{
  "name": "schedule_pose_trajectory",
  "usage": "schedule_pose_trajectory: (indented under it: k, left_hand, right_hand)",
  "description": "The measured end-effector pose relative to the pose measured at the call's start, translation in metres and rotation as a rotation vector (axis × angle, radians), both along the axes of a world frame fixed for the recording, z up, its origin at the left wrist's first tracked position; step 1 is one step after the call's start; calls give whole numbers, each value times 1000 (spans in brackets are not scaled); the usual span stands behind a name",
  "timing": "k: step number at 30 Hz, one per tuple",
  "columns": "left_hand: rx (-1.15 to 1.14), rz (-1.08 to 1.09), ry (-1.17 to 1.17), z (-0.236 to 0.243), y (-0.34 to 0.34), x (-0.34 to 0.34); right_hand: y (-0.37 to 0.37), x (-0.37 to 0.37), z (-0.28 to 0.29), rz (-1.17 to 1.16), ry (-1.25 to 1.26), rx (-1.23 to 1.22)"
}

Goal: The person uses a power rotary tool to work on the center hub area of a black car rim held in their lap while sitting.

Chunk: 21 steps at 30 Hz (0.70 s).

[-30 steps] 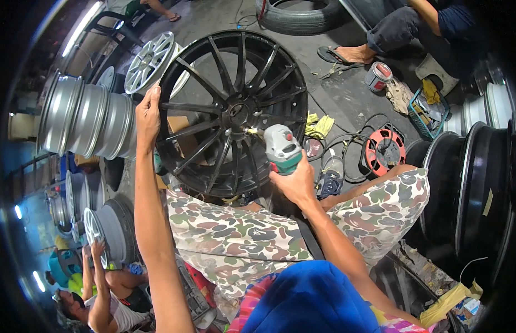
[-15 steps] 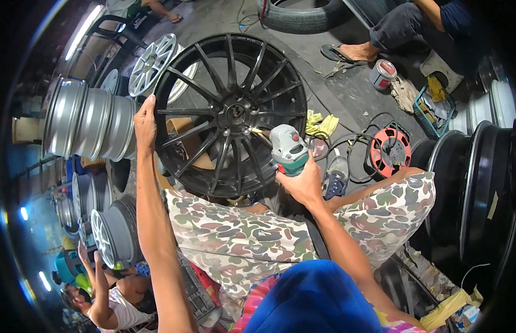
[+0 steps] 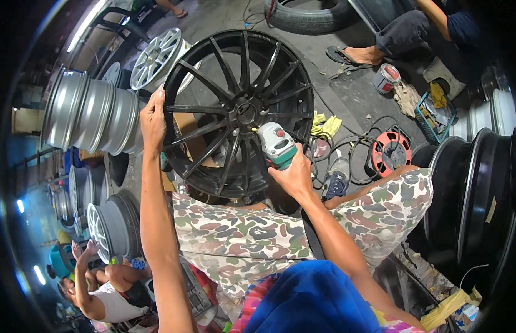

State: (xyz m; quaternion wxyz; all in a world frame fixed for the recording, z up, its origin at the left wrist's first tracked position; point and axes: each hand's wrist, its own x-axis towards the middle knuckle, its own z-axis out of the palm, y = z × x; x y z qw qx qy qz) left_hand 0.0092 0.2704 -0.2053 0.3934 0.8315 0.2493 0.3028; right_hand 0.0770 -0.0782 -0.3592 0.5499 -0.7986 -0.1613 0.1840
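Gripping wheel [image 3: 246, 114], left hand [image 3: 153, 121] outstretched, right hand [image 3: 295, 174] curled

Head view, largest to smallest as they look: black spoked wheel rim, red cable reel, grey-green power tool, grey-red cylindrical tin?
Black spoked wheel rim
Red cable reel and grey-green power tool: too alike to rank
Grey-red tin
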Motion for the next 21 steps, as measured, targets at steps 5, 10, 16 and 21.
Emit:
schedule_pose_trajectory:
  k: [5, 10, 16, 21]
  left_hand:
    - [17, 3, -4, -2, 3, 2]
    - [18, 26, 0, -7, 23, -4]
    - [11, 45, 22, -8, 25, -7]
    - [18, 53, 31, -6, 24, -8]
  right_hand:
    - [-6, 0, 3, -23, 39, 57]
    - [-11, -6, 2, -60, 66, 82]
    - [-13, -7, -3, -59, 44, 69]
    - [-13, -13, -5, -57, 52, 46]
